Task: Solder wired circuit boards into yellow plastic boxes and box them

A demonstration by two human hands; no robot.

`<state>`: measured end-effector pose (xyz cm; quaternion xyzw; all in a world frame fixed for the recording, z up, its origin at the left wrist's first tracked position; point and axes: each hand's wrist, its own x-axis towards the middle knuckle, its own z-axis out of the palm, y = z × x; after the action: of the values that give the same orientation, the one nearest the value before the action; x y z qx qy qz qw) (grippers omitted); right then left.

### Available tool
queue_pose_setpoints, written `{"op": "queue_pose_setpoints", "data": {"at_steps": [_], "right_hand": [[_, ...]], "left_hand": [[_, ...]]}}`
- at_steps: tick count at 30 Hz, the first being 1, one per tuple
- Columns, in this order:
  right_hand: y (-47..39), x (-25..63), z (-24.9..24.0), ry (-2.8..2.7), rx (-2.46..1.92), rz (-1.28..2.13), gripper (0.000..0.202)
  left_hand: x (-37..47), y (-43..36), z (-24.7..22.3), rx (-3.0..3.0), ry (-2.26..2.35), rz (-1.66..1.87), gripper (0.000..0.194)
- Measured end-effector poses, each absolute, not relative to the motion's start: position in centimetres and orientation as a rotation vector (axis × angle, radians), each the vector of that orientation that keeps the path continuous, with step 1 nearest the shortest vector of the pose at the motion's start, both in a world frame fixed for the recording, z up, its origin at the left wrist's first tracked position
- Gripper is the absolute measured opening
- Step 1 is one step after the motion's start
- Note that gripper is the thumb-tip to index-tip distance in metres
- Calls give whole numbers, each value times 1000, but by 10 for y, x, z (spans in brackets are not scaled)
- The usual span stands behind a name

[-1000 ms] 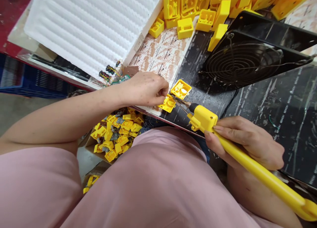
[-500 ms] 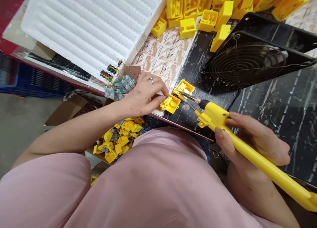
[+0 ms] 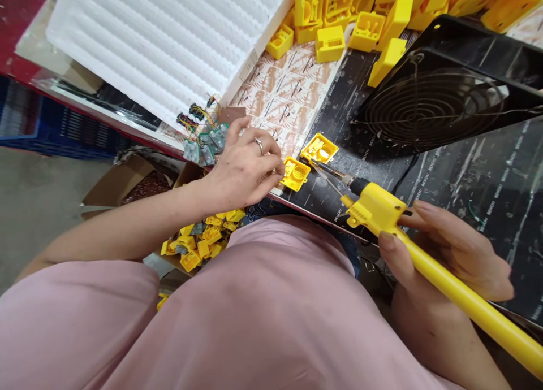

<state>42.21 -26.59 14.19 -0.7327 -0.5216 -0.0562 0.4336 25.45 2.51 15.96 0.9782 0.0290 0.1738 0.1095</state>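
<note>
My right hand [image 3: 458, 254] is closed round a yellow soldering iron [image 3: 424, 260], which points toward the bench's middle. A thin feed tube [image 3: 331, 182] runs beside its metal tip. That tip is at the near edge of an open yellow casing half [image 3: 319, 148] with small parts inside; whether they touch, I cannot tell. Beside it lies a second yellow casing half [image 3: 296, 174], with a round grille. My left hand [image 3: 248, 167] is at this one's left edge, thumb and forefinger pinched together. Whatever is between the fingertips is too small to name.
Left of my left hand lie wired circuit boards [image 3: 206, 144] against a ribbed white foam tray [image 3: 169, 45]. A black fan [image 3: 432, 102] stands at the right. Several yellow housings [image 3: 331, 44] are at the back. Below the bench edge, a box holds more yellow parts [image 3: 203, 240].
My left fingertips have drawn back slightly to the left from the grilled casing half. The iron's tip has shifted a little toward the bench's near edge. The whole view has moved slightly.
</note>
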Motion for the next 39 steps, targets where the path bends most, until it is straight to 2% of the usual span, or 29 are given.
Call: {"op": "queue_pose_setpoints", "data": {"at_steps": [3,6,9,16,22,26,28,30,32,34,39], "right_hand": [[-251,418,156,-1357,-1643,-190,62],[-239,413,169,-1460,-1580,-30,37],[-233,409,175,-1558,-1597,-15,15],[-221,406,187,-1702,-1664,-34,10],[-220,408,198,-1818,-1594,-64,24],[-230,412,205,-1696,-1653,-9,4],[-233,413,205,-1600,-1724,5,19],[-234,415,201,-1571,-1751,-12,24],[-234,416,195,-1583,-1727,-25,19],[-235,416,190,-1565,-1681,-22,2],[-246,416,178,-1358,-1708,-178,54]], "left_hand": [[257,25,165,2861,153,350,23],[265,28,170,2847,183,155,25],[272,30,175,2863,185,17,23],[283,28,187,2908,249,-273,25],[287,26,188,2940,281,-280,25],[285,27,186,2940,234,-225,23],[285,27,186,2934,238,-219,23],[285,28,187,2924,251,-242,23],[286,28,188,2920,260,-276,23],[286,28,190,2930,263,-292,22],[286,26,187,2947,242,-264,22]]}}
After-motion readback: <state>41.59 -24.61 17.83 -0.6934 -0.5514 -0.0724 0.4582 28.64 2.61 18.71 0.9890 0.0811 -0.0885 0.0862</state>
